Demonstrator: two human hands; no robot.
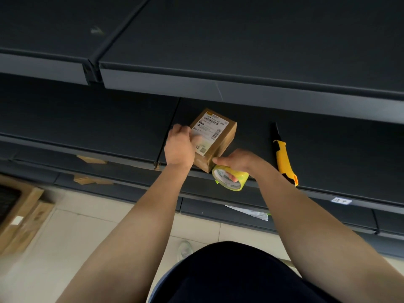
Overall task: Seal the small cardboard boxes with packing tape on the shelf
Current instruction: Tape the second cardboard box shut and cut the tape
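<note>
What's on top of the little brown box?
A white shipping label with barcodes is stuck on the box. The left hand presses on the label's near left part, so what is printed beneath it is hidden.

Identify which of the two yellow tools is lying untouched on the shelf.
The yellow-handled utility knife, lying alone right of the box; the yellow roll of packing tape is gripped in the right hand.

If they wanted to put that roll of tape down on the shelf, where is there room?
The shelf is bare between the box and the yellow knife, and again right of the knife. Left of the box, the next panel is bare too. It is crowded only at the box's near corner, where the left hand and the right hand with the tape meet.
</note>
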